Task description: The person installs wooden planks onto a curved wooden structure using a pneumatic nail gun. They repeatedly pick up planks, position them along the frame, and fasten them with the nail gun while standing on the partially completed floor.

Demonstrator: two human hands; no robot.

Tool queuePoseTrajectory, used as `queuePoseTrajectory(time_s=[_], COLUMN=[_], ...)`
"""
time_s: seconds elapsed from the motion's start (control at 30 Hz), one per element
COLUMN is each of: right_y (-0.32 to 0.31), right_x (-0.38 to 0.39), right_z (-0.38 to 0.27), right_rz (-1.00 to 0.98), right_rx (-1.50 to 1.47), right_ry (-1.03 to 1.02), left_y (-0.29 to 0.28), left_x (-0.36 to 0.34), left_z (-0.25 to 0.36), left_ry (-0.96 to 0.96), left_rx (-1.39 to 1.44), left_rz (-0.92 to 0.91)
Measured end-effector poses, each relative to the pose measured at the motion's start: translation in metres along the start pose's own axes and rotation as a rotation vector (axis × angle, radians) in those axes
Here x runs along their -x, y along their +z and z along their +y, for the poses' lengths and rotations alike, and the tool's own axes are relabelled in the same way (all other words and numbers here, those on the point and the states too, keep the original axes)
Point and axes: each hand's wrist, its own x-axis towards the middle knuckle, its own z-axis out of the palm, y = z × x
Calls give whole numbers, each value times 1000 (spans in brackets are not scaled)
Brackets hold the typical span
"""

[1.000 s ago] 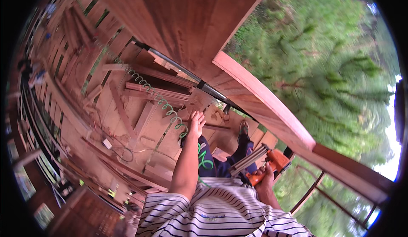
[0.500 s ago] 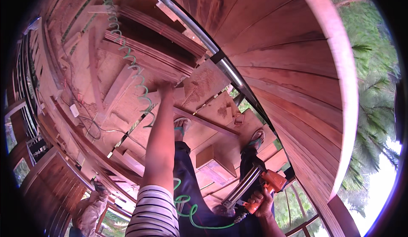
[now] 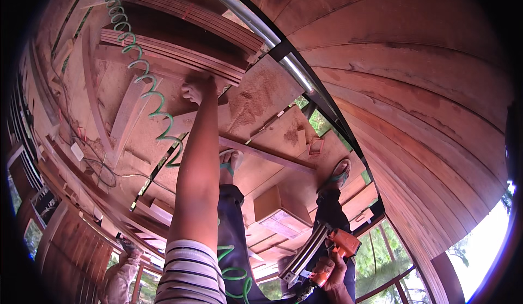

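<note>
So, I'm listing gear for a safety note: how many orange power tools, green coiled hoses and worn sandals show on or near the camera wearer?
Orange power tool, in the right hand: 1
Green coiled hose: 1
Worn sandals: 2
Total: 4

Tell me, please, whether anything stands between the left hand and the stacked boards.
Nothing visible does: the left hand appears close to the stacked boards, and the green coiled hose runs to its left.

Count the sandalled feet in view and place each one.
2: the wearer's left foot, just below the narrow board in the picture, and right foot, beyond that board's right end. The co-worker at lower left may have more, out of sight.
</note>
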Motion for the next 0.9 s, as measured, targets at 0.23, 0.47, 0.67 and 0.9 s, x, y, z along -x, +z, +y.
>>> queuePoseTrajectory(time_s=[0.23, 0.47, 0.67, 0.9], right_y=[-6, 2, -24, -3], right_x=[-2, -6, -8, 19], right_z=[0, 7, 6, 4], right_rz=[2, 3, -76, -106], right_rx=[3, 17, -19, 141], right_ry=[8, -15, 28, 145], left_y=[-18, -19, -71, -236], left_x=[6, 20, 20, 55], left_z=[4, 13, -10, -82], left_ry=[129, 86, -105, -265], left_rx=[81, 100, 170, 934], left_rz=[43, 78, 50, -447])
